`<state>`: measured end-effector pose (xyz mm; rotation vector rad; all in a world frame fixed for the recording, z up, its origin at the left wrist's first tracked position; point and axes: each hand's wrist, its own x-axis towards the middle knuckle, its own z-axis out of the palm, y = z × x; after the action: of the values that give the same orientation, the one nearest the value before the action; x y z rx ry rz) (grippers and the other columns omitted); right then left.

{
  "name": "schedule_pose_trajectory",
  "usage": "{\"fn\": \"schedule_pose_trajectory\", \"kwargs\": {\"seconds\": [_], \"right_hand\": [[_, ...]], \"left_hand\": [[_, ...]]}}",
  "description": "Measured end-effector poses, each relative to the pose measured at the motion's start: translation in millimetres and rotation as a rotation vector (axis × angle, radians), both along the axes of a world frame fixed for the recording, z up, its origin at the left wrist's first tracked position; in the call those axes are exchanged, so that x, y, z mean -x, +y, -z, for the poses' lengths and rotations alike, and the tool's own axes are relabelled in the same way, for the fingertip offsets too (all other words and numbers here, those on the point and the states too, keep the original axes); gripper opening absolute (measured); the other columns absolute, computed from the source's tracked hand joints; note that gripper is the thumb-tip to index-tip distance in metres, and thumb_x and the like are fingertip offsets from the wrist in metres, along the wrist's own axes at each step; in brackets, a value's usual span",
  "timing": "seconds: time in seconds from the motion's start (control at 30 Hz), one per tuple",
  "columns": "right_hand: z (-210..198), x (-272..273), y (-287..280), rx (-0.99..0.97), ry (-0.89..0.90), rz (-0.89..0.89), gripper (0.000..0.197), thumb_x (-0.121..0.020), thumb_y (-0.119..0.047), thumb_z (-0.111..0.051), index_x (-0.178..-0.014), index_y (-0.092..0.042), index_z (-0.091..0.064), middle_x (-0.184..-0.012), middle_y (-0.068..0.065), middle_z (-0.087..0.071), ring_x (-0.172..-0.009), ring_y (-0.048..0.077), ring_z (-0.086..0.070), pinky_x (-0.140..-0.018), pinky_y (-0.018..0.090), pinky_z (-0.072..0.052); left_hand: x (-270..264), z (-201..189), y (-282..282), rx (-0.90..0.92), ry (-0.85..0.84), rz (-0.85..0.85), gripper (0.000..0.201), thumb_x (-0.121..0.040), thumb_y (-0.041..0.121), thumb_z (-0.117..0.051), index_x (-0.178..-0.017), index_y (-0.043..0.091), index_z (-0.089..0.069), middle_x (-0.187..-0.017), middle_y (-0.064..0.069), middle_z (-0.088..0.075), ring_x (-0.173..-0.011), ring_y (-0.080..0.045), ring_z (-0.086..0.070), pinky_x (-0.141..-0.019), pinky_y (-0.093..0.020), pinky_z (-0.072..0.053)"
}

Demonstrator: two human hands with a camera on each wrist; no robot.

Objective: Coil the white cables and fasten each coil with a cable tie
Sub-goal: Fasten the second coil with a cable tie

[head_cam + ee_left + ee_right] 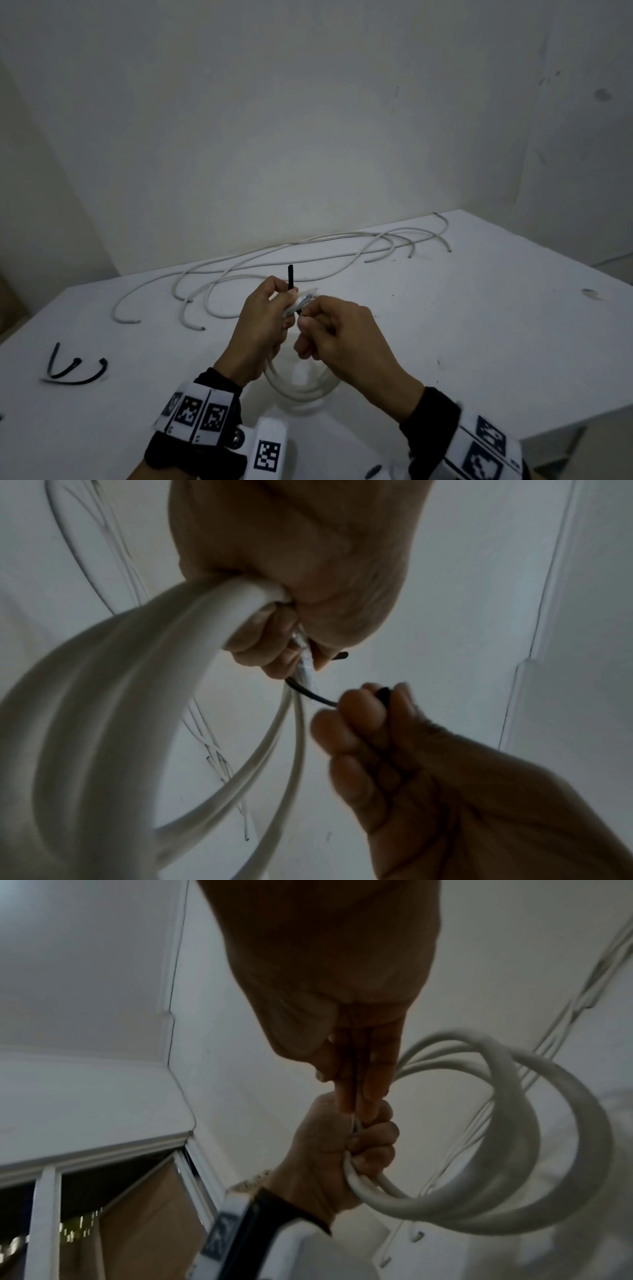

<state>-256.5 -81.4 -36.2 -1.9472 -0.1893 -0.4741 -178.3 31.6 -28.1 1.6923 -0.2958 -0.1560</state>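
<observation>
Both hands are meeting above the table (479,308): left hand (263,322) is gripping the white coil (301,383), which is hanging below both; right hand (339,335) is pinching the black cable tie (291,277) at the coil's top. Loose white cables (308,253) are lying behind, spare ties (75,370) far left.

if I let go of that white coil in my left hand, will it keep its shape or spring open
Probably it springs open somewhat. The coil holds rounded loops hanging from the left hand, so the cable looks fairly stiff. The tie, pinched by the right hand, does not look cinched yet. The loose cables on the table lie in wide curves, hinting at springiness.
</observation>
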Motion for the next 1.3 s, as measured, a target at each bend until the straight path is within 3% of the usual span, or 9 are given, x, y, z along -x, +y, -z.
{"fn": "schedule_pose_trajectory", "kwargs": {"seconds": [0.3,0.43,0.53,0.63,0.7,0.8,0.93,1.07,1.3], "right_hand": [[14,5,-5,0.198,-0.175,0.089,0.015,-0.089,-0.031,-0.055,-0.079,-0.025,-0.064,-0.052,-0.022,-0.049,-0.061,-0.003,-0.055,-0.066,0.004,-0.039],[27,3,-8,0.269,-0.231,0.150,0.024,-0.079,-0.051,-0.044,-0.086,-0.034,-0.059,-0.075,-0.030,-0.042,-0.080,-0.007,-0.045,-0.075,0.011,-0.031],[28,2,-9,0.204,-0.212,0.117,0.023,-0.079,-0.051,-0.045,-0.082,-0.035,-0.061,-0.085,-0.028,-0.050,-0.086,-0.004,-0.049,-0.082,0.018,-0.035],[17,-3,-10,-0.046,-0.233,0.079,0.018,-0.085,-0.034,-0.059,-0.078,-0.020,-0.066,-0.074,-0.011,-0.068,-0.076,0.001,-0.063,-0.074,0.013,-0.046],[9,-9,-12,-0.235,-0.242,0.117,0.013,-0.088,-0.015,-0.063,-0.077,-0.016,-0.069,-0.069,-0.002,-0.070,-0.069,0.010,-0.066,-0.071,0.021,-0.053],[6,-16,-10,-0.397,-0.254,0.155,0.015,-0.088,-0.008,-0.063,-0.078,-0.013,-0.073,-0.064,0.001,-0.069,-0.063,0.018,-0.067,-0.067,0.033,-0.057],[9,-21,-9,-0.488,-0.252,0.161,0.014,-0.088,-0.008,-0.064,-0.080,-0.009,-0.074,-0.062,0.003,-0.068,-0.061,0.022,-0.066,-0.068,0.045,-0.059],[12,-24,-11,-0.509,-0.242,0.166,0.013,-0.088,-0.009,-0.065,-0.079,-0.009,-0.075,-0.062,0.003,-0.068,-0.063,0.027,-0.067,-0.068,0.051,-0.058],[8,-21,-17,-0.559,-0.193,0.119,0.014,-0.087,-0.010,-0.065,-0.080,-0.002,-0.074,-0.064,0.013,-0.069,-0.065,0.035,-0.068,-0.066,0.049,-0.058]], "left_hand": [[-1,7,-3,0.020,0.065,0.041,0.021,-0.098,0.022,-0.048,-0.078,0.016,-0.049,-0.052,-0.002,-0.036,-0.039,-0.011,-0.023,-0.039,-0.019,-0.016],[1,9,-4,0.008,0.074,0.032,0.024,-0.098,0.022,-0.049,-0.074,0.016,-0.046,-0.050,0.000,-0.038,-0.038,-0.010,-0.025,-0.037,-0.018,-0.019],[5,9,-4,0.015,0.047,0.034,0.027,-0.098,0.019,-0.048,-0.072,0.015,-0.043,-0.048,0.001,-0.039,-0.037,-0.009,-0.026,-0.035,-0.018,-0.020],[12,7,-7,0.022,-0.021,0.063,0.023,-0.097,0.014,-0.048,-0.075,0.012,-0.042,-0.044,0.006,-0.040,-0.036,-0.007,-0.025,-0.035,-0.017,-0.018],[16,7,-10,0.023,-0.079,0.070,0.021,-0.096,0.010,-0.047,-0.076,0.009,-0.041,-0.043,0.009,-0.044,-0.039,-0.006,-0.026,-0.035,-0.017,-0.020],[18,11,-11,0.036,-0.168,0.054,0.026,-0.096,0.008,-0.048,-0.072,0.009,-0.041,-0.046,0.010,-0.049,-0.042,-0.005,-0.033,-0.041,-0.012,-0.028],[18,16,-12,0.002,-0.235,0.045,0.026,-0.095,0.012,-0.052,-0.070,0.012,-0.046,-0.055,0.005,-0.059,-0.045,-0.003,-0.042,-0.047,-0.013,-0.034],[19,20,-13,-0.054,-0.296,0.043,0.025,-0.094,0.019,-0.055,-0.070,0.018,-0.051,-0.065,-0.001,-0.067,-0.053,-0.011,-0.047,-0.056,-0.023,-0.040],[24,20,-17,-0.100,-0.367,0.048,0.024,-0.096,0.028,-0.054,-0.073,0.022,-0.052,-0.066,-0.009,-0.068,-0.053,-0.028,-0.043,-0.057,-0.039,-0.040]]}}
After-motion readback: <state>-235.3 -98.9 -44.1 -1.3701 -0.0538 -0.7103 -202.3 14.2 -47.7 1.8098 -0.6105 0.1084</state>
